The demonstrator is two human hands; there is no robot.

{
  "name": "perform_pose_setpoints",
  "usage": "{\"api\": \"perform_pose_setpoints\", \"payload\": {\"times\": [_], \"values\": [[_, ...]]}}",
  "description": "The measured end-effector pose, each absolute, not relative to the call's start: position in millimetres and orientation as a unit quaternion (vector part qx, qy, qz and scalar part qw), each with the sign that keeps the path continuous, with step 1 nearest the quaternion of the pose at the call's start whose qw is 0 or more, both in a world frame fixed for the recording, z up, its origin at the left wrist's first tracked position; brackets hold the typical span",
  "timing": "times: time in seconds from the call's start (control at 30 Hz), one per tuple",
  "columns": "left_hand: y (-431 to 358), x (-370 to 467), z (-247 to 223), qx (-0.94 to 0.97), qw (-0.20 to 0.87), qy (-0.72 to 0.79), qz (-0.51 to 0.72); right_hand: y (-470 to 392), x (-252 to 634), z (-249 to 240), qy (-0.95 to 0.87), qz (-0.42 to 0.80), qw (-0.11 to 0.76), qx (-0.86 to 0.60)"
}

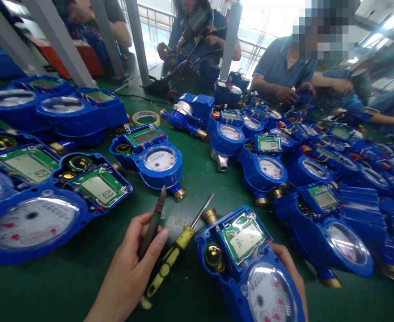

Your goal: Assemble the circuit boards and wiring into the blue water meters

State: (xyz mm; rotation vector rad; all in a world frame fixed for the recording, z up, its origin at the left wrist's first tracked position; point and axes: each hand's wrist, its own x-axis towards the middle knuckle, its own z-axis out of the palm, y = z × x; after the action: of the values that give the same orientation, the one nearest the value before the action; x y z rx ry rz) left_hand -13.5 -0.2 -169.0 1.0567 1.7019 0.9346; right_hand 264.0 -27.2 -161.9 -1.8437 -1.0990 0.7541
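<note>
My left hand is closed around dark tweezers, their tip pointing up and away. My right hand grips the right side of a blue water meter, its palm mostly hidden behind the housing. The meter's top is uncovered, showing a green circuit board with a lit display and a round dark part with yellow on it. A clear-covered dial faces up nearer me. Between my hands, a yellow-and-black screwdriver lies on the green table, its blade pointing away.
More water meters crowd the right side and the left. One meter stands ahead, near a tape roll. Grey posts rise at the back. Several people work across the table, one holding a dark power tool.
</note>
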Motion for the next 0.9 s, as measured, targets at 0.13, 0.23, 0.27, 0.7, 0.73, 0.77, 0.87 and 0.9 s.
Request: {"api": "perform_pose_setpoints", "payload": {"times": [0.13,0.23,0.27,0.7,0.73,0.77,0.87,0.9], "values": [[-0.6,-13.7,-170.8,0.430,0.456,0.686,0.370,-28.0,266.4,-161.8,-0.452,0.327,0.407,-0.723],[-0.1,-13.2,-171.2,0.431,0.455,0.686,0.369,-28.0,267.8,-160.8,-0.464,0.341,0.396,-0.716],[0.2,-13.0,-171.3,0.432,0.455,0.685,0.370,-28.1,267.1,-160.4,-0.464,0.331,0.398,-0.718],[0.9,-11.4,-170.7,0.427,0.453,0.694,0.360,-29.3,268.0,-165.0,-0.471,0.316,0.403,-0.718],[1.0,-11.4,-170.7,0.429,0.453,0.696,0.355,-29.3,271.6,-167.2,-0.483,0.323,0.395,-0.712],[1.2,-11.1,-170.1,0.429,0.453,0.698,0.350,-29.2,275.2,-169.5,-0.496,0.331,0.386,-0.704],[1.1,-8.2,-165.6,0.424,0.454,0.700,0.352,-29.5,284.5,-175.8,-0.527,0.348,0.366,-0.684],[1.0,-7.0,-163.8,0.420,0.454,0.700,0.356,-29.7,286.5,-177.3,-0.530,0.351,0.365,-0.680]]}}
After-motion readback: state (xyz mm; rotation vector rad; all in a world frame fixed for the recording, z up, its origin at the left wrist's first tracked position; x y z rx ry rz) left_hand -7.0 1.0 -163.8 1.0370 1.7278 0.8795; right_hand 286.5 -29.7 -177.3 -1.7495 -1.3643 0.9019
